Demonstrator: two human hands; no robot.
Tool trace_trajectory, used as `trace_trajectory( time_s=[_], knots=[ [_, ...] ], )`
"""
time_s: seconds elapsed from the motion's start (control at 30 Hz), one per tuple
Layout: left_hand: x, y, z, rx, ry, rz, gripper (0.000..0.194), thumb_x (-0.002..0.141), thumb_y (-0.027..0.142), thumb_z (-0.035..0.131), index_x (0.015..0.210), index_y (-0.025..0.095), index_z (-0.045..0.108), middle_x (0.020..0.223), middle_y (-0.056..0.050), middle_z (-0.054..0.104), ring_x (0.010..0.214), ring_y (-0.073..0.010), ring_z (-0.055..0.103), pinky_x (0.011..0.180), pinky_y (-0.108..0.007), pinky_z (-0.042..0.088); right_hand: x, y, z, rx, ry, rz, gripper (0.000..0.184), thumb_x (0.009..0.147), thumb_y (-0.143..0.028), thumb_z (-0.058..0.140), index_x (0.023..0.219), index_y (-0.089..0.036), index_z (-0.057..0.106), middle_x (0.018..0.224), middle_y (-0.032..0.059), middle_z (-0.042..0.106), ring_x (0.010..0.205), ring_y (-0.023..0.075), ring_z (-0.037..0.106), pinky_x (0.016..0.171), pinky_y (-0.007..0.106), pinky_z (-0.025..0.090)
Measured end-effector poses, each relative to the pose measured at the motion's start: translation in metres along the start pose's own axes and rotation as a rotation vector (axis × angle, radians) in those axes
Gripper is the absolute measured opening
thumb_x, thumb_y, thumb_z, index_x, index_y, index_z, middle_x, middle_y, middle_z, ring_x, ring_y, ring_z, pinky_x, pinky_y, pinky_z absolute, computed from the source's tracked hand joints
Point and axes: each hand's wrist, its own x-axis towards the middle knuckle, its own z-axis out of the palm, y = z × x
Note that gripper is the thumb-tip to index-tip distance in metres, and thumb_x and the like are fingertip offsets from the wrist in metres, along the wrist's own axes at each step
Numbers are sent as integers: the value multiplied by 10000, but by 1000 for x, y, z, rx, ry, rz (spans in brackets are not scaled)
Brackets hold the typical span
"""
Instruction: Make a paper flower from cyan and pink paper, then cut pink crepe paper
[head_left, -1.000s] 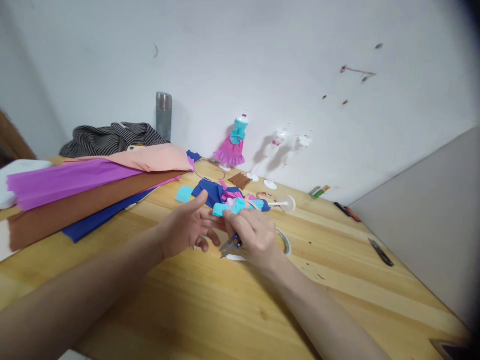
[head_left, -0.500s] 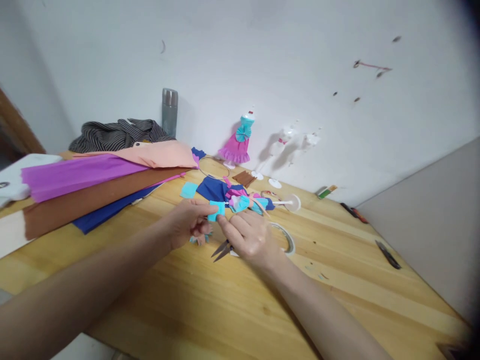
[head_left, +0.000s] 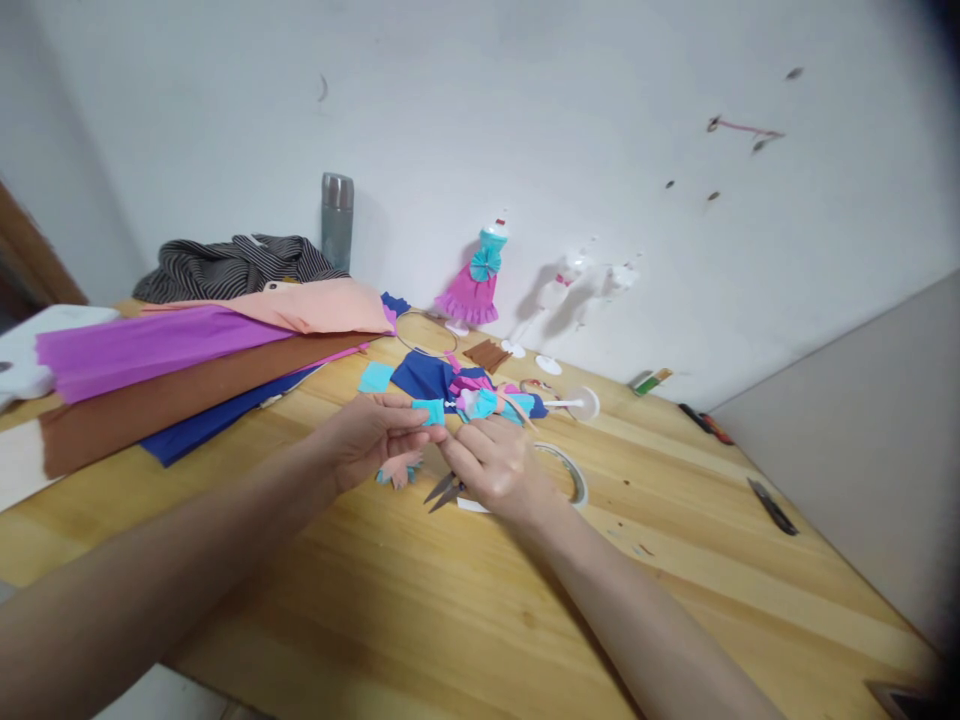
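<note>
A small turquoise crepe paper piece (head_left: 430,411) is pinched between the thumb and fingers of my left hand (head_left: 379,430). My right hand (head_left: 491,462) is closed round a pair of scissors (head_left: 444,490); the blades stick out below it to the left, and the handles are hidden. Its fingertips are close to the paper's lower right edge; whether they touch it I cannot tell. Just beyond both hands lies a doll form dressed in blue, pink and turquoise paper (head_left: 487,400). Another turquoise square (head_left: 376,377) rests behind my left hand. Below that hand is a peach and turquoise paper flower (head_left: 400,468).
Long crepe paper sheets (head_left: 187,385) cover the left side. A tape roll (head_left: 576,475) lies beside my right hand. Against the wall stand a dressed doll form (head_left: 474,290), white forms (head_left: 564,285) and a flask (head_left: 337,225). A cutter (head_left: 772,506) lies far right.
The turquoise piece in my left hand now looks shorter, folded or tilted, and its fingers have shifted. More of the paper flower shows below. My right hand has barely moved.
</note>
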Motion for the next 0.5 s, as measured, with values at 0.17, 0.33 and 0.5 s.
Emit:
trace_trajectory(
  time_s=[0.17, 0.33, 0.5],
  knots=[
    [1, 0, -3, 53, 25, 108, 96, 709, 19, 690, 634, 73, 662, 632, -54, 687, 667, -111, 689, 612, -130, 534, -3, 11, -3, 356, -118, 178, 143, 846, -212, 483, 750, -185, 585, 574, -2, 518, 516, 126, 429, 514, 278, 281],
    [2, 0, -4, 198, 50, 256, 117, 614, 146, 792, 651, 90, 696, 644, -45, 707, 721, -136, 694, 692, -188, 538, 8, 24, -24, 647, -282, 647, 226, 889, -387, 481, 836, -176, 544, 716, 20, 566, 637, 156, 485, 598, 279, 337],
    [-2, -2, 0, 318, 21, 260, 217, 519, 222, 846, 653, 103, 723, 630, -58, 717, 708, -142, 667, 705, -224, 530, 15, 30, -34, 685, -448, 656, 241, 934, -296, 437, 762, -173, 551, 665, 4, 544, 601, 135, 448, 592, 269, 303]
  ],
)
